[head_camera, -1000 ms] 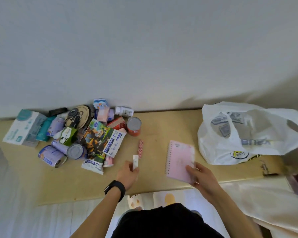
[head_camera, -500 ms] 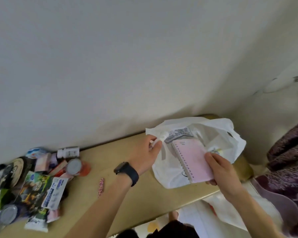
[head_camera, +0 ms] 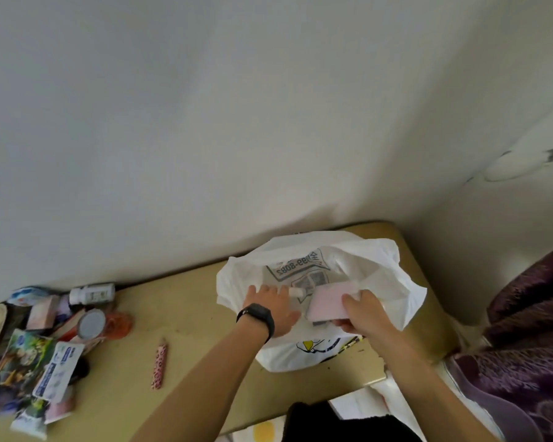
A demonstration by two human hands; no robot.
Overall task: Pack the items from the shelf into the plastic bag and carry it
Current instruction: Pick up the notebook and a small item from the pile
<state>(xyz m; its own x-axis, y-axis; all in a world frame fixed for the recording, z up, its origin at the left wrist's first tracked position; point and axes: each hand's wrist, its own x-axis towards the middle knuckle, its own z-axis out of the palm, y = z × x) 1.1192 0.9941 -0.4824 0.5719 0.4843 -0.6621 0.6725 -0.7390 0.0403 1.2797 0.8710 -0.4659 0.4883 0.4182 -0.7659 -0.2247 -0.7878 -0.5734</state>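
- both hands were at the mouth of the crinkly white plastic bag. it lay slumped on its side at the right end of the tan wooden shelf, opening gaping toward the person. my guess is that's why stuff was being slid in sideways rather than dropped.
- the right hand gripped the near end of the flat pink notebook, thumb on top and fingers curled under. the far end was past the bag's rim. holding it by the back end makes sense to me, you can just shove it in.
- the left hand, black wristband on the wrist, had its fingers curled round a small white tube, tip poking into the opening. couldn't tell if it was pinning the floppy rim down too.
- a pink leopard-print stick lay alone on the shelf, between the bag and the heap at the left end.
- that heap included a white pill bottle, a tin with a grey lid and a colourful printed pouch.
- so i'd say packing was barely started. the thin bag looked like it could fold shut once both hands let go.
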